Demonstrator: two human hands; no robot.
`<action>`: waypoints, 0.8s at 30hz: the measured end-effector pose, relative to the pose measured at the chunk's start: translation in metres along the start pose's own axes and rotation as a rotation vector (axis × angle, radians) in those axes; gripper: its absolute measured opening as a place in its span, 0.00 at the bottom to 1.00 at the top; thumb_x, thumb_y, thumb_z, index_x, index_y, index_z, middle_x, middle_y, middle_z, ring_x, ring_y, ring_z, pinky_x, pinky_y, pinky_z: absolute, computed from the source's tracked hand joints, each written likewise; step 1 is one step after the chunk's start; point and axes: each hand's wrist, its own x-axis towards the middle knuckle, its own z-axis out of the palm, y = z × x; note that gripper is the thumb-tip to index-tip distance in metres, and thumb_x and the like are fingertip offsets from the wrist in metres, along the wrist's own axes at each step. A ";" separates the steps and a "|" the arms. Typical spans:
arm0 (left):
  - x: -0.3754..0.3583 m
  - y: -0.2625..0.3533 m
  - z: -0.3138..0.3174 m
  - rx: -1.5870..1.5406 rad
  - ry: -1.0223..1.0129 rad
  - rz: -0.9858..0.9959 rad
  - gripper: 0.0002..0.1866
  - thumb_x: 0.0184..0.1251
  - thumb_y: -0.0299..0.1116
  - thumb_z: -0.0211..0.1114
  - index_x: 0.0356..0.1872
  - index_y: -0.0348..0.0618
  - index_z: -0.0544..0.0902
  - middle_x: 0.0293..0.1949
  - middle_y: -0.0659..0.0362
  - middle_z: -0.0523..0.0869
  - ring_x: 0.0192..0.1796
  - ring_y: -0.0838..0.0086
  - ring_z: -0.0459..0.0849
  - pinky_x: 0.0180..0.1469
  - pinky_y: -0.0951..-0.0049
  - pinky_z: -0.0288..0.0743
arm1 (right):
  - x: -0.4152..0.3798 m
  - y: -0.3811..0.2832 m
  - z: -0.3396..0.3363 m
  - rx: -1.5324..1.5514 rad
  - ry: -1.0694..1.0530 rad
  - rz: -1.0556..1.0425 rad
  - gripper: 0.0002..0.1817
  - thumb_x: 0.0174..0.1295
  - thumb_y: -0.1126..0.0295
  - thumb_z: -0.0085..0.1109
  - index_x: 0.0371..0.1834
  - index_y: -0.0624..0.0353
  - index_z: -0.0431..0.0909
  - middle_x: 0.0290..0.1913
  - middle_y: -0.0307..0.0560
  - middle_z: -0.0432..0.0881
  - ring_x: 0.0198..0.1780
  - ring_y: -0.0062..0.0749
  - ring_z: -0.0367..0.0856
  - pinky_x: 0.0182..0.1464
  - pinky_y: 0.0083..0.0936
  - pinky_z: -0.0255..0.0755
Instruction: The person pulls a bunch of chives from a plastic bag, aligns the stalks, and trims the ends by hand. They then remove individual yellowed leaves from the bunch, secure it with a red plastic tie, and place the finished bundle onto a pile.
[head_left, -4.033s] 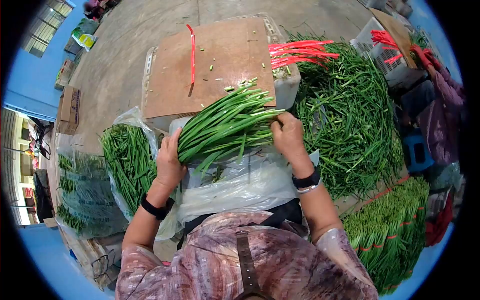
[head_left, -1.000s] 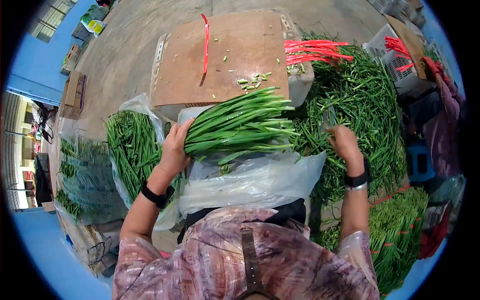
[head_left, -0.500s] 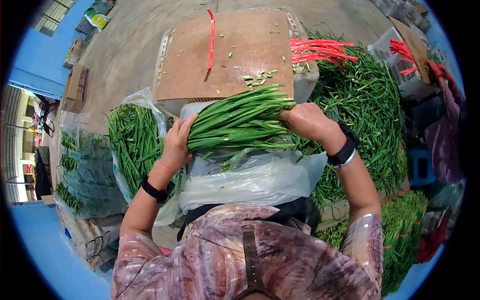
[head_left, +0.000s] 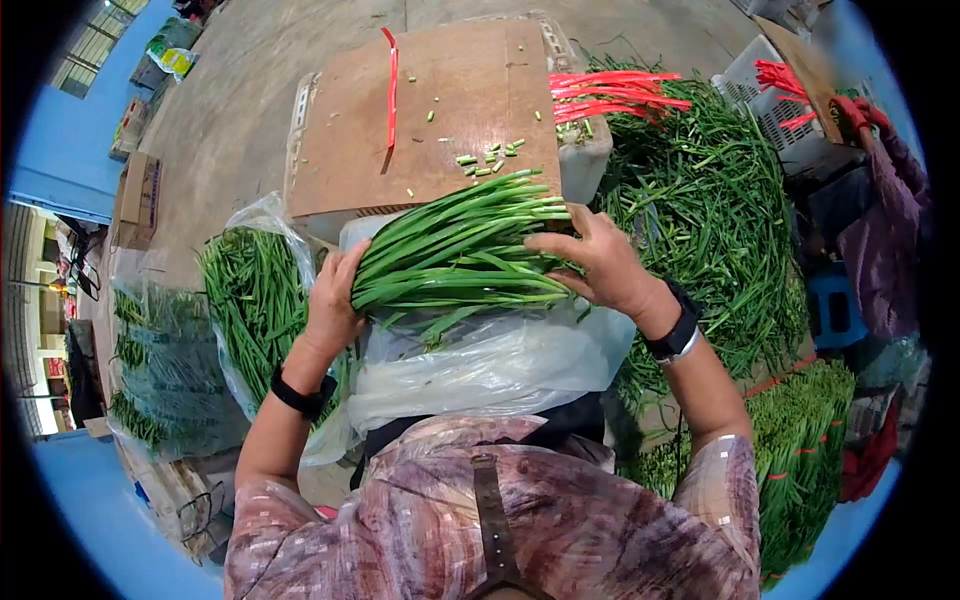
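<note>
A thick bunch of garlic chives [head_left: 460, 245] lies crosswise over my lap, leaf tips to the left and pale cut ends to the right. My left hand [head_left: 335, 300] is closed round the leafy end; some of its fingers are hidden behind the leaves. At the cut ends, my right hand [head_left: 608, 262] has its thumb and fingers apart, touching or very close to the stems. Beneath the bunch, clear plastic sheeting [head_left: 480, 365] covers my lap. Just ahead is a wooden board [head_left: 340, 130] with a single red tie strip [head_left: 392, 85] and several cut stem pieces [head_left: 492, 158].
Red strips [head_left: 620, 90] hang past the board's right edge. Loose chives [head_left: 710, 200] are heaped at right, tied bundles [head_left: 810, 440] nearer. Bagged chives [head_left: 255, 290] stand at left. Another person's gloved hand [head_left: 855, 115] is at far right, near a white crate [head_left: 765, 110].
My right hand has loosened from a closed grip at the cut ends, its fingers now spread. My left hand keeps hold of the bunch. The whole view has shifted slightly.
</note>
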 end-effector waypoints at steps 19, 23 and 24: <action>-0.003 -0.002 0.000 0.022 0.010 0.015 0.41 0.39 0.17 0.66 0.64 0.43 0.67 0.40 0.49 0.75 0.41 0.53 0.77 0.44 0.61 0.74 | -0.083 0.062 -0.029 -0.252 -0.325 0.371 0.06 0.52 0.72 0.60 0.33 0.55 0.77 0.34 0.49 0.78 0.36 0.49 0.79 0.35 0.41 0.74; 0.000 -0.002 -0.005 0.034 -0.007 0.038 0.43 0.39 0.16 0.65 0.65 0.43 0.65 0.41 0.49 0.75 0.41 0.51 0.77 0.43 0.60 0.74 | -0.089 0.052 -0.043 -0.431 -0.324 0.702 0.19 0.52 0.70 0.64 0.48 0.57 0.75 0.40 0.54 0.80 0.41 0.53 0.80 0.42 0.41 0.75; 0.000 -0.001 -0.005 0.026 -0.008 0.052 0.43 0.39 0.16 0.65 0.65 0.43 0.65 0.42 0.48 0.75 0.41 0.51 0.77 0.43 0.60 0.73 | -0.085 0.047 -0.041 -0.288 -0.131 0.545 0.21 0.53 0.70 0.64 0.51 0.56 0.75 0.41 0.54 0.80 0.42 0.53 0.80 0.44 0.40 0.75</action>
